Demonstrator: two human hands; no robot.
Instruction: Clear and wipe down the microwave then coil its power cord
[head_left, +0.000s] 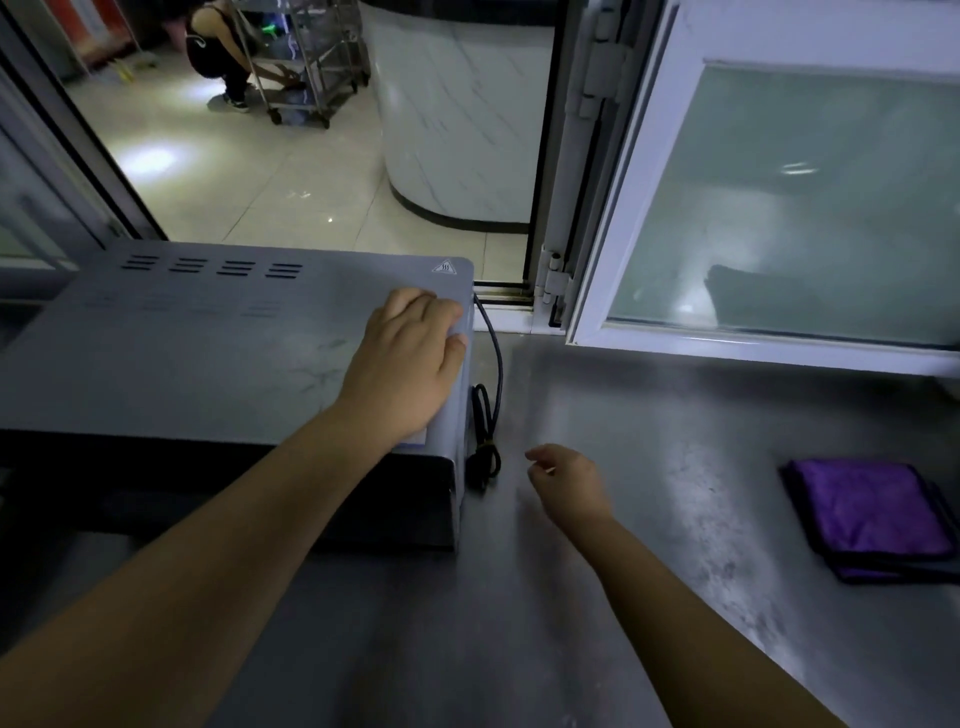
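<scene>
A grey microwave (197, 343) stands on the left of a steel counter (649, 493). My left hand (410, 358) rests flat on the right edge of its top, fingers straight and draped over the corner. The black power cord (488, 415) runs down from the microwave's rear right corner and lies bundled in a tied loop against its right side. My right hand (566, 480) hovers just right of the bundle, fingers loosely curled, holding nothing. A folded purple cloth (867, 512) lies on the counter at the far right.
An open white-framed window (779, 208) with frosted glass swings in over the counter's back right. Beyond the opening lies a tiled floor with a white marble-look counter (457, 114), a metal trolley (306, 57) and a crouching person (218, 47).
</scene>
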